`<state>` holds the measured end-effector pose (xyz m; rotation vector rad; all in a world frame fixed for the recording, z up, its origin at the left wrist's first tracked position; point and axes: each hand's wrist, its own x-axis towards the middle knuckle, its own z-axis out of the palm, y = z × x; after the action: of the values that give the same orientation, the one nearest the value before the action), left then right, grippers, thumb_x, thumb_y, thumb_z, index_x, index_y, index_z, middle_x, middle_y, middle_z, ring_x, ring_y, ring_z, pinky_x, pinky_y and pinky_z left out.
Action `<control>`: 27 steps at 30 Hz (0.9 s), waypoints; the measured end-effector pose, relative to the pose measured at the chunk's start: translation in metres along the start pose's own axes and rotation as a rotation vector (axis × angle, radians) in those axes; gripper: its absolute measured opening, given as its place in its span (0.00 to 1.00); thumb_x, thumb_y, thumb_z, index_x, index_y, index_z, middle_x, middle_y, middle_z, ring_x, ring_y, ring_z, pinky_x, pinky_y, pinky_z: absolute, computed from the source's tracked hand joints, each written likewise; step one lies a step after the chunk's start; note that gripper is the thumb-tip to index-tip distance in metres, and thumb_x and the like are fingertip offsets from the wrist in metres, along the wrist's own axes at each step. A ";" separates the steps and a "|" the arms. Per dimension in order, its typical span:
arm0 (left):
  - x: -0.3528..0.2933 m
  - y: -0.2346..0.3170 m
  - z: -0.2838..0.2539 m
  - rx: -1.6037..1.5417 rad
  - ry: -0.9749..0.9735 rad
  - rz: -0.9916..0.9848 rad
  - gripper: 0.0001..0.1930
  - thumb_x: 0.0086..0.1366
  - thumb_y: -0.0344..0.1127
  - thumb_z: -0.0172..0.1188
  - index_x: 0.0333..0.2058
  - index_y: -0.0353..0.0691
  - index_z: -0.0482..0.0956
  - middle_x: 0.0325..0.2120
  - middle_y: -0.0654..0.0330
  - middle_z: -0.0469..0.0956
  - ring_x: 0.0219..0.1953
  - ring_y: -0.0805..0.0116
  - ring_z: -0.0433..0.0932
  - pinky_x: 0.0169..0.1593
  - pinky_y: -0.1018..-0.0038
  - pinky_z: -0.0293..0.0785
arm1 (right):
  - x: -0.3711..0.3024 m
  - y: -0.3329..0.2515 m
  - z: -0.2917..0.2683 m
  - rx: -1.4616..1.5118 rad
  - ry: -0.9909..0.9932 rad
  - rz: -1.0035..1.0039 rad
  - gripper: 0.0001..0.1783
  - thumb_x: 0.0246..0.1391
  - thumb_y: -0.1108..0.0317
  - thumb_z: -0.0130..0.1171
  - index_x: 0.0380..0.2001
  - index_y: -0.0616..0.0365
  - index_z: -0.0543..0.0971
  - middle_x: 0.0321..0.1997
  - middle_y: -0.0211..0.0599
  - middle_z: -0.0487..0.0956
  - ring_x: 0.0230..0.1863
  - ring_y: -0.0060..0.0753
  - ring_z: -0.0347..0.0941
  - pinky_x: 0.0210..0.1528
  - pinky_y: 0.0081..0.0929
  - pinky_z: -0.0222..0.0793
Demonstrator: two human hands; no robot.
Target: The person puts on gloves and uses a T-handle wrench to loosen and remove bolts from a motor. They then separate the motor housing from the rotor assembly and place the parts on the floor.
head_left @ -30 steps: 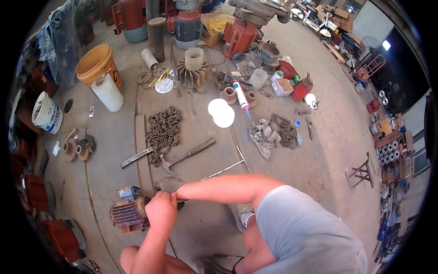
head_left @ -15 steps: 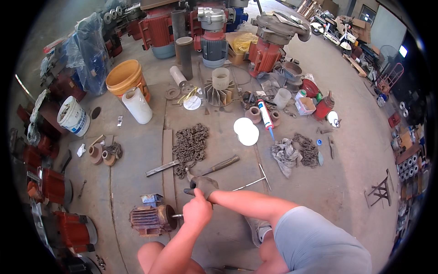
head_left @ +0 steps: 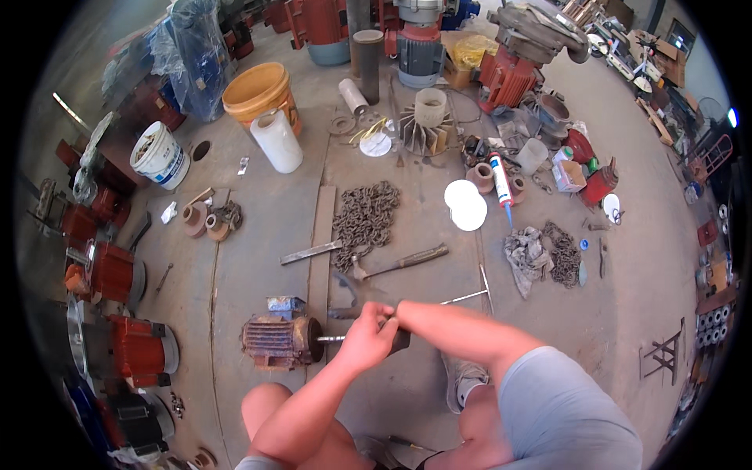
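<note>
My right hand [head_left: 356,296] wears a dark grey work glove, blurred by motion, with its fingers spread above the floor beside the hammer [head_left: 403,261]. My bare left hand [head_left: 370,337] is closed on the glove at the right wrist. A dark piece, seemingly part of the glove, shows beside the left hand; I cannot make out its shape. Left of my hands, a rusty electric motor [head_left: 278,342] lies on its side, its shaft pointing toward my left wrist. Beyond the hands lie a flat metal bar [head_left: 311,252] and a heap of chain [head_left: 368,222].
A T-shaped metal rod [head_left: 468,296] lies right of my hands. Farther off are white discs [head_left: 468,210], a sealant tube [head_left: 500,178], a grey rag [head_left: 526,258] and a second chain [head_left: 564,254]. An orange bucket [head_left: 254,92] and red motors [head_left: 117,270] stand around.
The view has shifted, so the floor things appear farther right and higher. My right hand's glove has become blurred and its fingers have spread, while my left hand keeps hold at the wrist.
</note>
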<state>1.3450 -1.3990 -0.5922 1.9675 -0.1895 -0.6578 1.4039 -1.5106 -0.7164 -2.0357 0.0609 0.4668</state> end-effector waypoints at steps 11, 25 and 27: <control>-0.013 -0.022 -0.047 -1.189 0.081 -0.290 0.21 0.68 0.24 0.48 0.60 0.34 0.66 0.48 0.55 0.75 0.48 0.64 0.77 0.54 0.68 0.75 | -0.047 -0.040 -0.142 0.127 -0.316 0.172 0.32 0.65 0.65 0.58 0.71 0.57 0.68 0.48 0.37 0.84 0.39 0.25 0.82 0.33 0.26 0.78; -0.007 -0.067 -0.002 -0.955 0.428 -0.159 0.17 0.63 0.13 0.51 0.46 0.39 0.74 0.41 0.61 0.74 0.44 0.69 0.73 0.49 0.75 0.71 | -0.112 -0.024 -0.019 0.526 -0.299 0.204 0.30 0.74 0.43 0.53 0.41 0.63 0.85 0.28 0.36 0.82 0.27 0.25 0.79 0.33 0.31 0.77; -0.008 -0.085 -0.015 -0.243 0.447 0.123 0.16 0.59 0.12 0.52 0.40 0.39 0.77 0.41 0.58 0.72 0.44 0.65 0.73 0.49 0.73 0.71 | -0.112 -0.025 -0.027 0.375 -0.317 0.218 0.28 0.74 0.46 0.55 0.41 0.63 0.87 0.26 0.36 0.82 0.26 0.25 0.79 0.32 0.31 0.77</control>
<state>1.3340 -1.3435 -0.6576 1.7993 0.0434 -0.1424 1.3148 -1.5378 -0.6449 -1.5760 0.1658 0.8448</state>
